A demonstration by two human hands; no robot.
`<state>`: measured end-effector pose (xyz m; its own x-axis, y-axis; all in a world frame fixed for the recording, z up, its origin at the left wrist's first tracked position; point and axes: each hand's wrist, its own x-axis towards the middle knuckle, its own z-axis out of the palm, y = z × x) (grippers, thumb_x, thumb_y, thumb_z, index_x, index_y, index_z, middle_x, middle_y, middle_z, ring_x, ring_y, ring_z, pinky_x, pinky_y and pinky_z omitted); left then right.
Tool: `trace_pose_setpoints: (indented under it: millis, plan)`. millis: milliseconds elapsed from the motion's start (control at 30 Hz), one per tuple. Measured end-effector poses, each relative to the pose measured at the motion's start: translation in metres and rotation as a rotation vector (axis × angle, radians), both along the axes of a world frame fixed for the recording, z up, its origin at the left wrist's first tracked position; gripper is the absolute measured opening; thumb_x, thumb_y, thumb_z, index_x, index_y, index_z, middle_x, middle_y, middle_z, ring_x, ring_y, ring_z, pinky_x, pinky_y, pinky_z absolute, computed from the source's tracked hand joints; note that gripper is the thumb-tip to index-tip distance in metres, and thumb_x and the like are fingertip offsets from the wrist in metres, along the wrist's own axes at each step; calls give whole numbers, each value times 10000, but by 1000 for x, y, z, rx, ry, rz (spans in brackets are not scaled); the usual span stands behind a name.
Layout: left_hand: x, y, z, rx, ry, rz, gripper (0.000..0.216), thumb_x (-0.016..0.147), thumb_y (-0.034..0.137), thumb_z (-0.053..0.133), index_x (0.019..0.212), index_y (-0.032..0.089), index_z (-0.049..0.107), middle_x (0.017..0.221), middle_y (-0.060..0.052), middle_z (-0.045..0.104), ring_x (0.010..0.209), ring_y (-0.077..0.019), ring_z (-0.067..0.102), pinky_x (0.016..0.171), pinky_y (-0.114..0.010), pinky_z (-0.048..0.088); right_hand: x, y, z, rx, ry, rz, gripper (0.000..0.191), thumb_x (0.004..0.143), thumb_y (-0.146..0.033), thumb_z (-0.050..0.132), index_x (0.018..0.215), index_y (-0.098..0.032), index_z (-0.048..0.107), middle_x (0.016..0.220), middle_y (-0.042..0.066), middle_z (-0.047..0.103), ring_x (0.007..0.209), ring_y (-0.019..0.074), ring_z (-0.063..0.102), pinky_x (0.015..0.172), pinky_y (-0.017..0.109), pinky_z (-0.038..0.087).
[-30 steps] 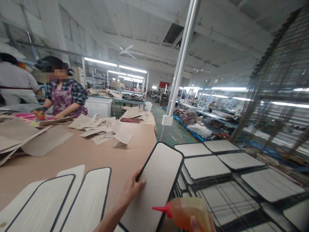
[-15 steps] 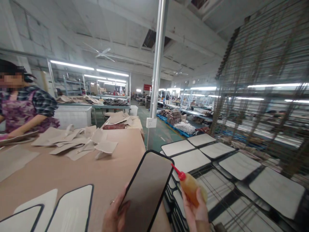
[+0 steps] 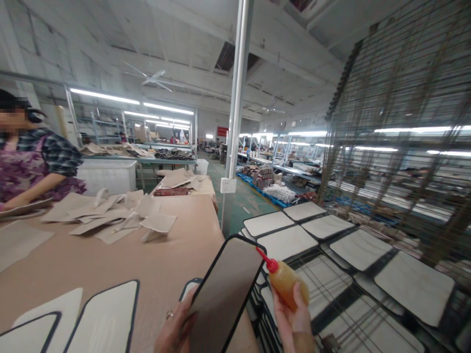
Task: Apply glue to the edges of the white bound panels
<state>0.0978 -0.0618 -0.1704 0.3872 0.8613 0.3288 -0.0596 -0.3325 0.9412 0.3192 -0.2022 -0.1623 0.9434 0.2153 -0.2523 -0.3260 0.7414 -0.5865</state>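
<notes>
My left hand (image 3: 175,321) grips the left edge of a long grey-beige panel (image 3: 226,299) with rounded corners and a dark border, held tilted above the table's edge. In my right hand (image 3: 292,316) is a squeeze bottle (image 3: 289,284) of amber liquid, probably glue, with a red nozzle (image 3: 265,257). The nozzle's tip is at the panel's upper right corner; whether it touches cannot be made out. Pale panels with dark borders (image 3: 105,318) lie at the table's lower left. Part of another bordered panel (image 3: 190,285) shows behind my left hand.
Beige cut pieces (image 3: 121,215) are heaped on the brown table (image 3: 191,235). A co-worker (image 3: 40,162) in a purple apron stands at the left. Bordered panels (image 3: 289,242) rest on wire racks at right, beside a raised wire frame (image 3: 401,98). A metal post (image 3: 235,98) rises ahead.
The nozzle tip has shifted slightly left along the panel's top edge, with my right hand. The view has turned a little, and another bordered panel now shows behind my left hand.
</notes>
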Motion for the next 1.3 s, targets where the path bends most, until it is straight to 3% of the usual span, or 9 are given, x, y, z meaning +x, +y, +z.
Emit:
trace_pose_setpoints:
  millis: [233,433,567,700,800,900,1100,1200,1300]
  plan:
    - [-3,-10,6,27,17,21,370,829,315,527,1132,298,738,1030,-59,745,994,-225,676,866,-278,546,-9,4,9,27,46,27,482,607,-465,832,924,-160,634,904,75,699,984,245,669,868,394,561]
    - [1,-1,-4,14,-3,34,416,790,300,545,1167,293,720,995,-61,749,1030,-243,667,868,-300,551,-29,7,24,56,86,33,450,607,-428,849,933,-190,650,936,53,714,989,234,674,856,363,574]
    - [5,13,-8,-16,12,68,458,735,282,592,1178,297,706,1058,-44,740,1105,-266,642,943,-344,527,-42,-10,32,85,119,53,435,636,-412,847,962,-195,657,957,47,724,911,205,699,783,322,596]
    - [9,25,0,-57,72,72,435,689,295,628,1111,244,725,1164,-61,718,1202,-305,591,1072,-423,435,-48,-36,46,108,188,111,518,554,-345,905,995,-210,669,980,39,729,859,210,709,705,314,613]
    - [13,30,6,-165,88,-52,514,630,250,635,1132,164,705,1223,-93,693,1214,-326,576,1099,-458,395,-54,-43,59,11,124,50,563,526,-358,910,1023,-234,677,1051,17,716,872,184,698,686,273,605]
    - [18,31,10,-270,88,-222,598,623,202,620,1217,141,655,1216,-91,694,1148,-312,609,1049,-445,437,-61,-35,64,-126,-78,6,575,533,-387,896,1037,-222,675,1119,24,686,932,173,672,683,225,579]
    - [23,20,19,-321,122,-367,651,649,182,625,1299,152,606,1146,-71,716,1040,-278,641,944,-390,491,-38,-7,60,-321,-395,-93,575,519,-400,892,976,-175,626,995,28,653,886,189,630,789,339,555]
    - [25,17,24,-326,120,-395,657,638,178,629,1295,162,614,1121,-61,725,1045,-279,636,937,-384,491,-22,-4,52,-388,-468,-157,653,520,-424,881,1048,-181,585,1025,26,625,913,190,609,885,382,519]
    - [29,19,27,-333,71,-406,658,638,198,623,1294,149,612,1120,-68,724,1021,-279,640,934,-396,489,-33,-16,28,-473,-513,-153,682,523,-435,876,1081,-175,583,1028,42,633,928,214,608,908,398,507]
